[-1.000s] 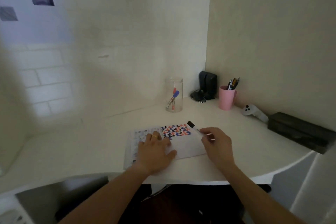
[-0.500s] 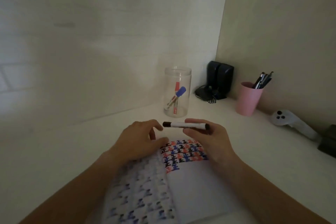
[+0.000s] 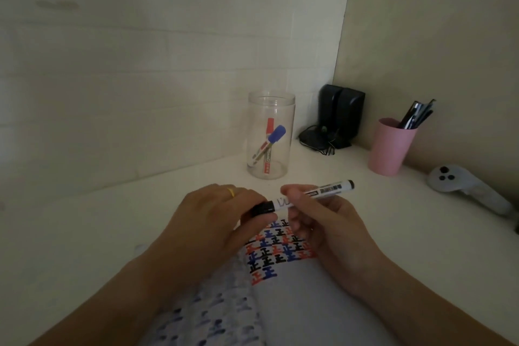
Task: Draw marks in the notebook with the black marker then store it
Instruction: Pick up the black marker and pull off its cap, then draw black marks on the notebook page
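Observation:
The black marker (image 3: 323,192), white-bodied with black ends, is held level above the open notebook (image 3: 303,298). My right hand (image 3: 323,227) grips its barrel near the middle. My left hand (image 3: 216,219), with a yellow ring, pinches the black cap (image 3: 264,208) at the marker's left end. The notebook's right page carries rows of black, blue and red marks at its top; the left page shows faded blue marks. A clear plastic jar (image 3: 271,135) with a red and a blue marker inside stands behind the hands.
A pink cup (image 3: 390,149) of pens stands at the right by the wall. Black speakers (image 3: 341,118) with cables fill the corner. A white controller (image 3: 471,191) lies at the far right on the white desk (image 3: 98,233).
The view has come closer to the desk. My left hand left the notebook page and took hold of the marker's cap end. My right hand lifted the marker and turned it level.

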`<state>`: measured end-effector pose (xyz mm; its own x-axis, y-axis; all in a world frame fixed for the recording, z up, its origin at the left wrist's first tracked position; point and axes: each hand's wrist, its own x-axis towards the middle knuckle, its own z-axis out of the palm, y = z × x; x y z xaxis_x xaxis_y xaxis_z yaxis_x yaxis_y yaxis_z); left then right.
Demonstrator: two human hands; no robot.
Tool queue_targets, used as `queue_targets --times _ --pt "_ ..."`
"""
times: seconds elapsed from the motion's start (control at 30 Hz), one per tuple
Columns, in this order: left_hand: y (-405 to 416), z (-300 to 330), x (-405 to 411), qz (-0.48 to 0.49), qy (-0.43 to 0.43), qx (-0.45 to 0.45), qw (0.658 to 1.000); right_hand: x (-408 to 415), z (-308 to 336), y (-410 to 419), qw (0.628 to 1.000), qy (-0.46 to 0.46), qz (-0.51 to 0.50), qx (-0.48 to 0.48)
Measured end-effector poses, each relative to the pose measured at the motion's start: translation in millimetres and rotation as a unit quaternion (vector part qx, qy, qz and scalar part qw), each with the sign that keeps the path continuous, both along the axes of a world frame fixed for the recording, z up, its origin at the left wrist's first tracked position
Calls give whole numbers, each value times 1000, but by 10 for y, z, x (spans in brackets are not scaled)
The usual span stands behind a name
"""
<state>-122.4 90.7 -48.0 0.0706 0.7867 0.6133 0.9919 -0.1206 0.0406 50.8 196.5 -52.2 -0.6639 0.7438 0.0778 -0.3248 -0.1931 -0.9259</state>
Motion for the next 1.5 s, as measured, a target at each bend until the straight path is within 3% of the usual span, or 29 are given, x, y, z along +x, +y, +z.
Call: queue_targets --times 0.27,0.43,0.5,0.57,0.6,0.63,0.67,0.7,0.73,0.8,0.87,0.93,0.97,1.0,1.03,1.07,1.1,1.13,1.17,1.2,1.23,1.27,1.3,1.4,1.5 --pt "-21 -16 126 -31 -77 -37 996 5 0 -71 994 -3 -35 99" --pt "-52 26 230 -91 -235 -101 962 34 36 -49 989 6 -16 145" --pt "-72 61 258 -114 -378 -161 905 49 56 -56 990 25 14 140" --pt "-72 103 280 -171 -566 -223 775 65 78 -68 989 45 42 135" --pt "-76 102 270 -188 -610 -229 735 72 90 -74 988 51 50 137" --pt "-90 88 269 -190 -590 -220 753 79 101 -82 987 52 50 141" --pt "-94 48 239 -176 -497 -184 829 83 110 -94 987 49 42 145" --pt "-93 25 203 -131 -346 -139 919 82 110 -111 988 42 27 146" --pt "-87 8 180 -84 -166 -91 978 70 105 -128 989 34 9 144" --pt "-82 36 169 -45 -28 -95 994 42 94 -153 991 26 -28 125" --pt "-44 39 134 -33 40 -90 995 14 88 -170 992 23 -55 109" --pt "-10 24 186 -42 12 -96 994 -10 73 -192 992 17 -67 110" --pt "-19 38 247 -72 -88 -103 988 -15 71 -199 991 16 -69 114" --pt "-44 41 261 -99 -209 -126 965 -9 82 -198 991 20 -66 117" --pt "-53 58 262 -121 -396 -163 896 8 103 -178 991 30 -62 115" --pt "-67 125 246 -140 -586 -197 773 40 131 -137 992 47 -62 99" --pt "-86 191 180 -152 -713 -205 653 90 158 -74 993 65 -69 77" --pt "-109 211 81 -165 -762 -183 599 149 180 -8 992 72 -81 64" --pt "-134 210 -12 -166 -746 -141 629 205 185 48 991 67 -93 61" --pt "-138 196 -73 -152 -670 -94 720 240 173 86 991 56 -99 65" --pt "-137 149 -101 -114 -537 -42 835 247 145 105 992 40 -101 71" --pt "-123 97 -109 -72 -386 0 920 229 115 106 991 22 -103 77" --pt "-99 44 -104 -51 -273 10 961 203 94 102 991 6 -106 82" --pt "-35 -73 -118 -66 -149 -59 985 177 101 91 989 -21 -115 88" --pt "-31 -120 -232 -102 -140 -136 975 249 204 85 985 -10 -157 66"
